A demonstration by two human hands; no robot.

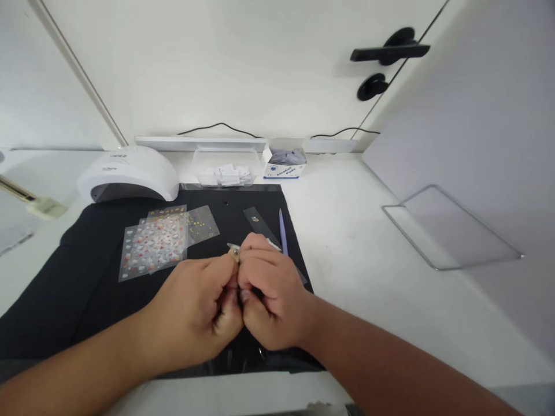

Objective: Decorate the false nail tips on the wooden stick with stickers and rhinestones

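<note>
My left hand (203, 300) and my right hand (273, 294) meet knuckle to knuckle over the black mat (99, 289). Both are closed, thumbs pressed against curled fingers, and whatever they pinch between them is hidden. A small pale piece with a shiny bead (235, 252) shows at the top of my left fingers; I cannot tell whether it is held or worn. Just beyond my right hand lie purple tweezers (283, 231) and a clear strip with a small shiny decoration (255, 219). Sheets of nail stickers (156, 240) lie left of the hands.
A white nail lamp (130, 170) stands at the back left. Beside it are a clear tray of small white packets (232, 174) and an alcohol pads box (284, 164). A metal wire frame (411, 237) is at the right, against the wall panel.
</note>
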